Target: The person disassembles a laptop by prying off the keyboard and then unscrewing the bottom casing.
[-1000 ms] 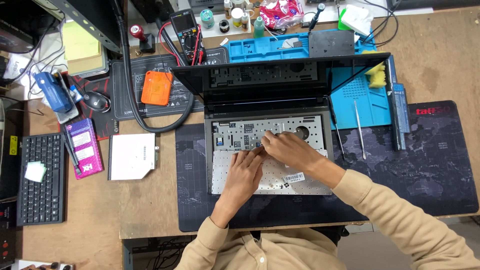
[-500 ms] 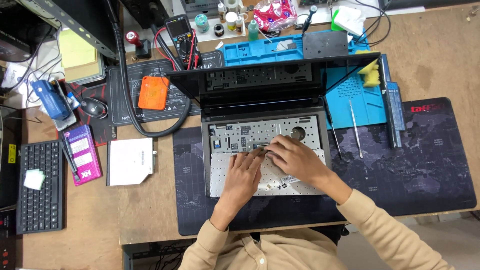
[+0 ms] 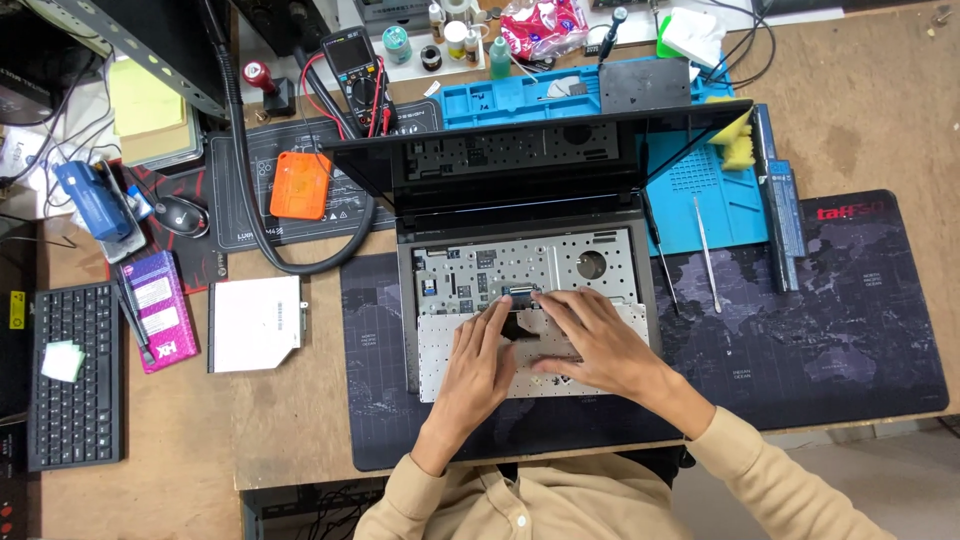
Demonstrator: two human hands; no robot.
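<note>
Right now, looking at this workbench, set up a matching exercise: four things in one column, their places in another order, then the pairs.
Things:
1. orange box
2. black keyboard
3. tweezers
4. white drive

Places:
A. on the blue mat, right of the laptop
B. far left edge of the desk
C. bare wood, left of the laptop
D. grey mat, behind the drive

Pairs: 1-D, 2-B, 3-A, 4-C

Our laptop (image 3: 520,260) sits on the mat (image 3: 800,330) — drive (image 3: 255,323) to its left, tweezers (image 3: 706,250) to its right.
</note>
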